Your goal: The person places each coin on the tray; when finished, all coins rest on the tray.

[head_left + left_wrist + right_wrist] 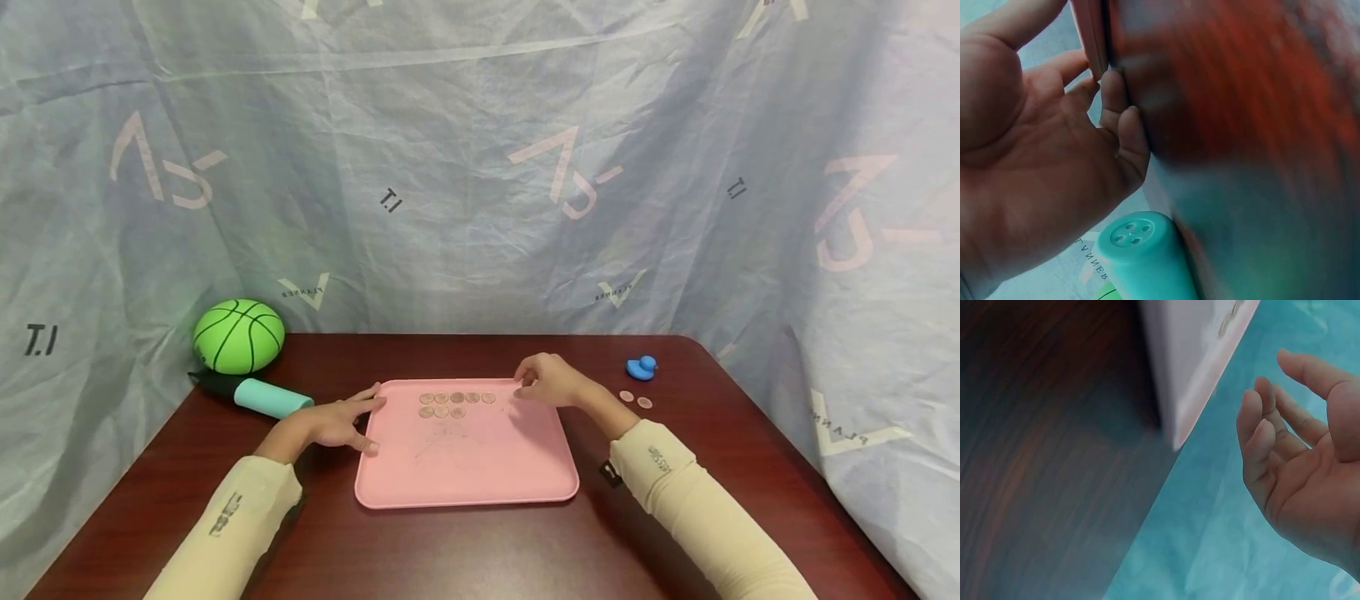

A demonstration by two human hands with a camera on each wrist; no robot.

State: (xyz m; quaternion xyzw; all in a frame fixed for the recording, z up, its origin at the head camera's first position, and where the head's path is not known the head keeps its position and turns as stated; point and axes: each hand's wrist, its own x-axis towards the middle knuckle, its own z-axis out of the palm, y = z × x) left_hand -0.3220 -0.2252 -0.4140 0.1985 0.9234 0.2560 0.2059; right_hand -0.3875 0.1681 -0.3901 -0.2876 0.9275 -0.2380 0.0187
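Observation:
A pink tray lies on the table, bearing round coins in two rows, several in the far row and three in the nearer one. At the tray's left side my left hand is spread, its thumb and fingertips touching the rim. In the left wrist view, the outer fingers of the left hand bend beside the tray's edge. My right hand hovers over the far right corner of the tray. Seen from the right wrist, the right hand has loosely bent fingers apart from the thumb, and nothing shows between them.
Two more coins lie on the table right of the tray, near a blue toy duck. On the left are a green ball and a turquoise cylinder with a black end. A grey printed cloth hangs behind the table.

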